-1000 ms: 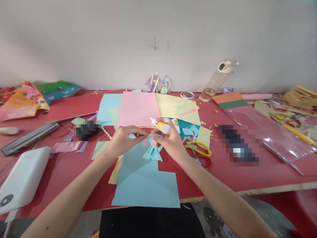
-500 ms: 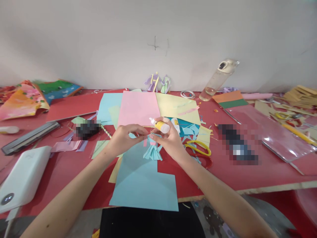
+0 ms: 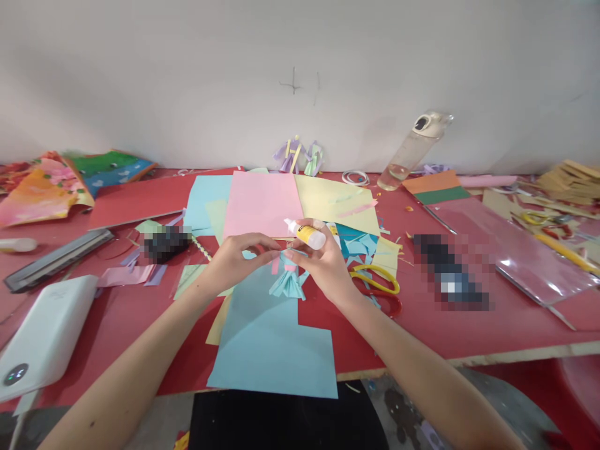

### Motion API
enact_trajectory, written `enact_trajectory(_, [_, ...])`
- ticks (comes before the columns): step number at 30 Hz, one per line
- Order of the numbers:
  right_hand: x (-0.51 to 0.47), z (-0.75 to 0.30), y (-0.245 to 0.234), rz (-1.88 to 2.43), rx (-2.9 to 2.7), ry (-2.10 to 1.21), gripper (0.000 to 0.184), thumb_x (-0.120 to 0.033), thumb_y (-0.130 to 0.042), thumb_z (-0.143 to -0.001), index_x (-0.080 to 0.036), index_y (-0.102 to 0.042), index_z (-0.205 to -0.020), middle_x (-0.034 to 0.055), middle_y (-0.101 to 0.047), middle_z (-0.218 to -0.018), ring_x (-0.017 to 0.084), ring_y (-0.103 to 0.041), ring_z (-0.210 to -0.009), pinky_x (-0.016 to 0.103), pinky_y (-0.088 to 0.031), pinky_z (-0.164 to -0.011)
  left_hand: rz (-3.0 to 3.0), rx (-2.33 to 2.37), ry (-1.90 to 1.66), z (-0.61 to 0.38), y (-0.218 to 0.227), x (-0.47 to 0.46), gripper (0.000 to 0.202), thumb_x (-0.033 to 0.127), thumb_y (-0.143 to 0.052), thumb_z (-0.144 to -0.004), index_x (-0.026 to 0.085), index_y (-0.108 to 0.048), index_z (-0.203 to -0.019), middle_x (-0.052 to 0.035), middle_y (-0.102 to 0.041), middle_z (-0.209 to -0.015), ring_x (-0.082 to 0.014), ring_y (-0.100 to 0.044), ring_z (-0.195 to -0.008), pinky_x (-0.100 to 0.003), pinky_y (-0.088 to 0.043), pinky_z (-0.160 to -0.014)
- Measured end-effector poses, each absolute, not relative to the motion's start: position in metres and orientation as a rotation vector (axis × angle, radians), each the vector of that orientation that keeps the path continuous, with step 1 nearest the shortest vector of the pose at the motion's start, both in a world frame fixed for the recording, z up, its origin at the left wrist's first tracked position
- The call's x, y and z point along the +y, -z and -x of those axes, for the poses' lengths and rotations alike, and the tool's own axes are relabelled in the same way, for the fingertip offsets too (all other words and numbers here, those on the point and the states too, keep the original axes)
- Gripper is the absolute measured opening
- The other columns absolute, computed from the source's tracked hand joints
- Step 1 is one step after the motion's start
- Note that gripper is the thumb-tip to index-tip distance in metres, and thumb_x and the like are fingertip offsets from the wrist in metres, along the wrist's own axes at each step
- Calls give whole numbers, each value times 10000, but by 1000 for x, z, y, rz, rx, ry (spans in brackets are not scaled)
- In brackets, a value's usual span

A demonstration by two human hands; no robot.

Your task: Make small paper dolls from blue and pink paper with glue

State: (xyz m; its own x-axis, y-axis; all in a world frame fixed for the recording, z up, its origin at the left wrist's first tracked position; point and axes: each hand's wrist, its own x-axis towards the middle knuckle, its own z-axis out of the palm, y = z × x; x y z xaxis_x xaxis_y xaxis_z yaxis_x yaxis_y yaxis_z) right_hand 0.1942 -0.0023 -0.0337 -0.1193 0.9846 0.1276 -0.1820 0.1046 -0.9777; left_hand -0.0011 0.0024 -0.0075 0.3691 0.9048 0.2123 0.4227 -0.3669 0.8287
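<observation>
Between my two hands hangs a small light-blue paper dress [image 3: 287, 285] with a pleated skirt and a pink band at its waist. My left hand [image 3: 244, 261] is closed, its thumb and fingertips pinching the dress's upper left edge. With thumb and finger my right hand [image 3: 322, 265] pinches the upper right edge. That same hand also grips a white glue bottle [image 3: 309, 235] with a yellow label, its nozzle pointing up and left. A light-blue sheet of paper [image 3: 276, 356] lies below the dress. The fingers partly hide the top of the dress.
Yellow-and-red scissors [image 3: 379, 281] lie right of my right hand. Pink paper [image 3: 262, 203] and yellow paper [image 3: 335, 200] lie behind. Two small paper dolls [image 3: 300, 156] lean on the wall near a leaning water bottle [image 3: 410, 153]. A white power bank [image 3: 51, 331] sits left.
The glue bottle has shifted slightly right and the dress slightly up and left. Both hands still hold the dress's top edge.
</observation>
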Motion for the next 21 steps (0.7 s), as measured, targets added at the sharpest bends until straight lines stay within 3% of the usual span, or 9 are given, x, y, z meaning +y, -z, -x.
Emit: enact_trajectory(21, [-3,-193,35,950,-1201,-1349,553,-345,-893,-641,-317,-588,-1102,-19,-594,-868,172,-638,-861,250,-572,-594,-1980,1075,-1024,1,16,2,69,229,-709,-856,217,-757,-903,-21,-758,-910,-159,-699,-797,-283,-547,-740])
